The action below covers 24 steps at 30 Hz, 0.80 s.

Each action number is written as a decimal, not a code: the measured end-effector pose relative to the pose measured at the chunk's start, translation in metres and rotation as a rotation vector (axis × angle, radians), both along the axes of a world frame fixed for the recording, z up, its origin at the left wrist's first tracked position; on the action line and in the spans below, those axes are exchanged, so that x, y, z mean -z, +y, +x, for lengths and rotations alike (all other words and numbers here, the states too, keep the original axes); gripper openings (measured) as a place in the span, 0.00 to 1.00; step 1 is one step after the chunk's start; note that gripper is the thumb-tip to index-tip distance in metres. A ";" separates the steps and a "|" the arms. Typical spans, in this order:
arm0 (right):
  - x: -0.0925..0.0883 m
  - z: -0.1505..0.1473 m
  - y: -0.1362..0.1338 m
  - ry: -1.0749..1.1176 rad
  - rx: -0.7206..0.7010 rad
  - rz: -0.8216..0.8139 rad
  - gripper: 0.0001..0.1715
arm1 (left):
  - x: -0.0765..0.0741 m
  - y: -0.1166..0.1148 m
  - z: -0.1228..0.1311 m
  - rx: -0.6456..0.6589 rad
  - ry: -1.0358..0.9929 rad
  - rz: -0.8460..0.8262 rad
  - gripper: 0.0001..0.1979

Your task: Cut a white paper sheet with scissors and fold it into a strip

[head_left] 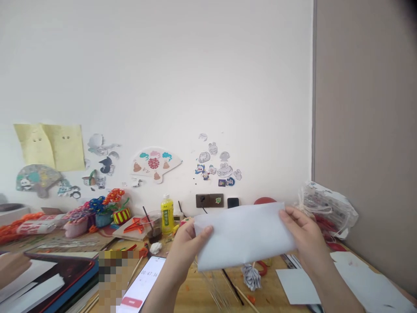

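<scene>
Home craft desk, paper cutouts taped on the wall, pipe-cleaner flowers, glue bottle, paper scraps

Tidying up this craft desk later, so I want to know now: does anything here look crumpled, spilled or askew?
One small thing: a crumpled white paper ball lies on the desk near the yellow bottle. The bottle stands upright, with nothing spilled. The white sheet held between left hand and right hand looks folded, not torn.
</scene>
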State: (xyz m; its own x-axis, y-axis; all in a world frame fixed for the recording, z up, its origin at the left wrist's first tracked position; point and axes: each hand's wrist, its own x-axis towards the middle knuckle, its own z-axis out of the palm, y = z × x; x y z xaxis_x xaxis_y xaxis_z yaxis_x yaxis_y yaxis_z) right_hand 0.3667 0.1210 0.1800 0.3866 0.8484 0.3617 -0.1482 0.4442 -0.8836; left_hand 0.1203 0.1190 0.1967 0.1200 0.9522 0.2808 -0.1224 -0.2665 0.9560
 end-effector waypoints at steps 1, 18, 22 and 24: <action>0.000 0.000 0.000 -0.003 0.004 -0.007 0.22 | 0.000 0.000 0.000 -0.035 0.008 0.010 0.17; -0.002 -0.003 -0.004 0.113 0.075 0.000 0.21 | 0.001 0.001 -0.002 -0.198 0.108 0.040 0.18; -0.002 -0.003 -0.004 0.120 0.095 0.012 0.21 | 0.000 -0.002 -0.001 -0.212 0.081 0.033 0.18; -0.002 -0.004 -0.004 0.124 0.102 0.011 0.21 | -0.001 -0.003 -0.001 -0.204 0.068 0.034 0.18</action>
